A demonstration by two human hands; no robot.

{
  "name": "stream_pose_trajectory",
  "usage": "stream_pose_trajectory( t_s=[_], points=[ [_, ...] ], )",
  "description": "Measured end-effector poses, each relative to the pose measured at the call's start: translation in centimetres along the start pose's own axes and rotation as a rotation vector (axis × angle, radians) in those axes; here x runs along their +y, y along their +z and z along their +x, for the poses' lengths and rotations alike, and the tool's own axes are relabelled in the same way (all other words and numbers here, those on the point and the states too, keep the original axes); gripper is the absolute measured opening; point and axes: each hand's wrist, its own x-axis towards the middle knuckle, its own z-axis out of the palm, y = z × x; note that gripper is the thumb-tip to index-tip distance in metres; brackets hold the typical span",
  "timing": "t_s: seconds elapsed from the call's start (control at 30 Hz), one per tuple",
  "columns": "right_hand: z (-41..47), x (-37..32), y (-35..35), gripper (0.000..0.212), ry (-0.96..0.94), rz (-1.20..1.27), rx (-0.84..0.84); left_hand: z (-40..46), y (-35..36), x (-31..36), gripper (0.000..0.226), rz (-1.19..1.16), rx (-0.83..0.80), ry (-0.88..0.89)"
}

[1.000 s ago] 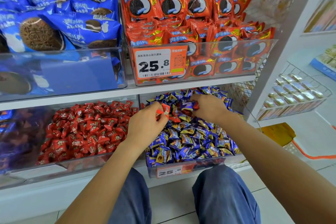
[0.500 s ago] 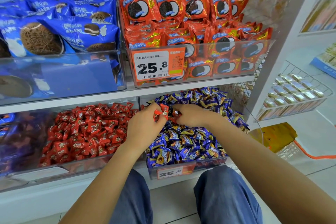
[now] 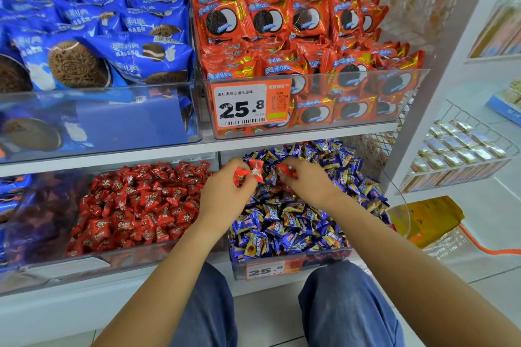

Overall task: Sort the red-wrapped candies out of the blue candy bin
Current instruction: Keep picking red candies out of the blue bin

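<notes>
A clear bin of blue-wrapped candies [image 3: 293,222] sits on the lower shelf at the right. Beside it on the left stands a bin of red-wrapped candies [image 3: 135,205]. My left hand [image 3: 225,194] hovers over the blue bin's left side and holds two red candies [image 3: 249,173] in its curled fingers. My right hand [image 3: 310,180] lies on the blue pile close by and pinches another red candy [image 3: 284,170] at its fingertips. The two hands are nearly touching.
On the upper shelf, a bin of blue cookie packs [image 3: 93,59] sits beside a bin of red cookie packs [image 3: 296,51] with an orange price tag [image 3: 249,105]. A wire basket [image 3: 462,149] hangs at the right. My knees [image 3: 282,313] are below the shelf.
My right hand has drawn back from the rear of the blue bin toward my left hand and now pinches a red candy. My left hand has lifted slightly with its candies.
</notes>
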Motion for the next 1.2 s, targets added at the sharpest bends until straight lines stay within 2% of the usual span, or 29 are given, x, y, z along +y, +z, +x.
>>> stream_pose_trajectory(
  t_s=[0.07, 0.17, 0.27, 0.37, 0.5, 0.6, 0.67, 0.73, 0.8, 0.83, 0.93, 1.07, 1.13, 1.2],
  points=[
    [-0.3, 0.7, -0.9, 0.030, 0.073, 0.146, 0.060, -0.5, -0.5, -0.1, 0.006, -0.152, 0.098, -0.031],
    [-1.3, 0.8, -2.3, 0.026, 0.124, 0.344, 0.081, -1.8, -1.4, -0.7, 0.009, -0.206, 0.143, -0.033],
    [-2.7, -1.6, -2.5, 0.016, 0.025, 0.315, -0.006, -3.1, -2.7, -1.9, 0.012, -0.189, 0.147, -0.035],
    [-3.5, -6.2, -1.6, 0.022, -0.098, 0.275, -0.067, -3.2, -5.1, -4.0, 0.009, -0.154, 0.204, -0.088],
    [-1.6, -12.7, 0.8, 0.018, -0.184, 0.277, -0.125, -2.5, -8.7, -7.0, 0.008, -0.057, 0.146, -0.207],
    [0.5, -16.2, 3.7, 0.036, -0.118, 0.139, -0.278, -1.9, -10.8, -9.3, 0.008, -0.075, 0.067, -0.350],
    [1.6, -17.5, 6.2, 0.045, -0.091, 0.086, -0.308, -1.6, -11.8, -9.9, 0.013, -0.117, -0.010, -0.451],
    [2.1, -18.2, 7.8, 0.062, -0.056, 0.272, -0.371, -1.5, -12.6, -9.6, 0.009, -0.220, -0.073, -0.553],
    [2.0, -18.6, 8.3, 0.079, -0.013, 0.477, -0.421, -1.6, -13.3, -9.6, 0.008, -0.460, -0.075, -0.687],
    [1.9, -18.5, 8.1, 0.079, 0.008, 0.533, -0.440, -1.7, -13.6, -10.0, 0.012, -0.578, -0.061, -0.753],
    [1.6, -17.3, 7.0, 0.062, 0.046, 0.528, -0.435, -1.9, -14.7, -11.6, 0.014, -0.729, -0.010, -0.814],
    [0.0, -14.3, 4.3, 0.031, -0.099, 0.438, -0.336, -2.0, -15.0, -12.5, 0.043, -0.788, -0.010, -0.814],
    [-1.2, -12.1, 2.8, 0.021, -0.181, 0.404, -0.254, -1.9, -14.8, -12.4, 0.037, -0.747, 0.034, -0.794],
    [-2.4, -9.7, 1.2, 0.020, -0.184, 0.371, -0.159, -2.0, -14.3, -12.0, 0.029, -0.670, 0.132, -0.748]
  ],
)
